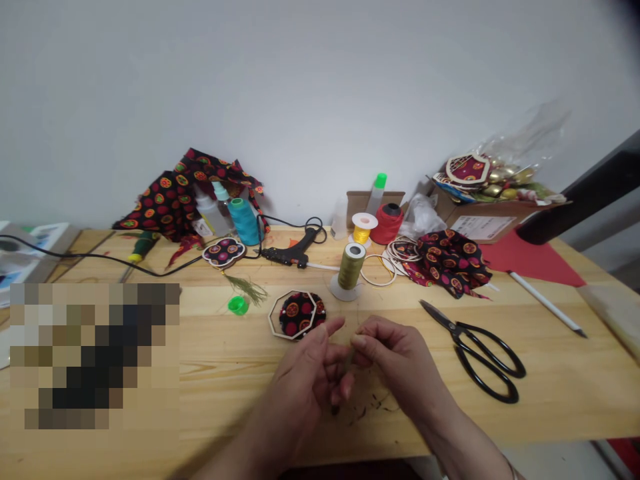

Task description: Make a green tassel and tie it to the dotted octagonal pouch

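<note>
Here both hands meet low over the pale wooden counter (550, 373), fingertips pinched together on something too fine to make out, perhaps thread. The left hand (310, 373) curls palm-inward, its grip closed at thumb and forefinger; the right hand (395, 360) mirrors it, knuckles up, wrist angled in. Fine work like this probably goes best with wrists rested and pulls kept short. Just beyond lie the round dark patterned fabric piece in its wooden octagonal frame (297, 313), an olive thread spool (351, 267) and black scissors (480, 353).
</note>
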Action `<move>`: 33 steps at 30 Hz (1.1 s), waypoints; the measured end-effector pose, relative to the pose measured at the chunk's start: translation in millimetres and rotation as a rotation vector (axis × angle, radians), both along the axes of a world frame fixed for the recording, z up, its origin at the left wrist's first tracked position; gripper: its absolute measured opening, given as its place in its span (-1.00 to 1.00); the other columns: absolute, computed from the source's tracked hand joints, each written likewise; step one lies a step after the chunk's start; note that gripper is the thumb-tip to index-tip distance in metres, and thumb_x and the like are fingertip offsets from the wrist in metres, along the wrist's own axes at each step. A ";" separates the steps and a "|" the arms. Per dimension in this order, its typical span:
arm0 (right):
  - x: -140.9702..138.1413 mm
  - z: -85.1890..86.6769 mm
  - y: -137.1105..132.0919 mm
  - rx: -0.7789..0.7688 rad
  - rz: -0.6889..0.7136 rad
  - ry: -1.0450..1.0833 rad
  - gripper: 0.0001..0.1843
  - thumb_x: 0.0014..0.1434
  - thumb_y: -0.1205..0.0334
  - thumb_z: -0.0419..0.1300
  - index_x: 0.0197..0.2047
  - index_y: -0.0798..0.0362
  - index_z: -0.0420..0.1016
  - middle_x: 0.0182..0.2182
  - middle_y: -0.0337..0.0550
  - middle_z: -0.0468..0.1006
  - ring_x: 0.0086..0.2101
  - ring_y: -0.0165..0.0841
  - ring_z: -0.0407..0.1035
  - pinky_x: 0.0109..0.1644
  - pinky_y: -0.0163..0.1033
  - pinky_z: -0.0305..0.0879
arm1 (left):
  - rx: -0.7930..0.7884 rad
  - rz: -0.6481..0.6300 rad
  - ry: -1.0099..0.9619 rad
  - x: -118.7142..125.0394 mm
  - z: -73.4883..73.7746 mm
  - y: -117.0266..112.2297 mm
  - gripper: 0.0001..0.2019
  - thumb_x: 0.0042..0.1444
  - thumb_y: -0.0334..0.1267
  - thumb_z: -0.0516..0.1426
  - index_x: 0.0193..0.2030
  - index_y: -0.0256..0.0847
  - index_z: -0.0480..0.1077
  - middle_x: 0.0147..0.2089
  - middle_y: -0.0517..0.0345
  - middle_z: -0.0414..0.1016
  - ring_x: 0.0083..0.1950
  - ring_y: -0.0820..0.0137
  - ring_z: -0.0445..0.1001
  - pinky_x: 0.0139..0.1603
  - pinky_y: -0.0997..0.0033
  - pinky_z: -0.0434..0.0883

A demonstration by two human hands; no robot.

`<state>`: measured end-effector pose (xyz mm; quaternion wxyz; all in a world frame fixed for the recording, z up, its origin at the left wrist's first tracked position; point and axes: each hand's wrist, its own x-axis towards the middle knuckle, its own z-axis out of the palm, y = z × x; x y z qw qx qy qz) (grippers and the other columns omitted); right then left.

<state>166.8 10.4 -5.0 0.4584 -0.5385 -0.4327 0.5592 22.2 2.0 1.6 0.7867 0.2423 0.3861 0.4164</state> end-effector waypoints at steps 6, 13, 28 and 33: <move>-0.6 5.3 1.2 -0.025 -0.002 -0.075 -0.78 -0.12 0.23 0.25 -0.69 0.11 0.39 -0.70 -0.31 0.34 -0.59 -0.46 0.20 -0.47 -0.33 0.15 | 0.196 -0.107 0.250 -4.9 -2.3 -5.8 -0.43 0.21 -0.14 0.10 0.31 -0.30 0.10 -0.53 0.31 0.35 -0.50 0.47 0.24 -0.42 0.40 0.14; -0.8 8.9 1.8 -0.047 0.005 -0.064 -0.79 -0.15 0.23 0.26 -0.71 0.10 0.39 -0.71 -0.31 0.36 -0.59 -0.47 0.21 -0.46 -0.33 0.18 | 0.326 -0.196 0.482 -4.3 -2.2 -3.1 -0.44 0.29 -0.18 -0.03 0.37 -0.35 -0.03 -0.56 0.36 0.25 -0.50 0.44 0.19 -0.39 0.37 0.16; -0.5 9.1 1.0 -0.062 0.086 -0.004 -0.75 -0.11 0.23 0.27 -0.73 0.08 0.39 -0.72 -0.30 0.37 -0.60 -0.45 0.22 -0.45 -0.29 0.16 | 0.513 -0.234 0.669 -9.8 -4.1 -10.7 -0.42 0.32 -0.18 -0.07 0.43 -0.17 -0.14 -0.48 0.29 0.27 -0.44 0.38 0.25 -0.33 0.38 0.22; 0.8 9.3 -0.1 -0.036 0.106 -0.038 -0.75 -0.10 0.26 0.26 -0.73 0.09 0.41 -0.71 -0.29 0.37 -0.58 -0.43 0.24 -0.43 -0.29 0.16 | 0.509 -0.163 0.635 -9.2 -4.6 -10.7 -0.41 0.26 -0.22 0.02 0.40 -0.19 -0.02 -0.52 0.27 0.34 -0.42 0.34 0.31 -0.29 0.37 0.25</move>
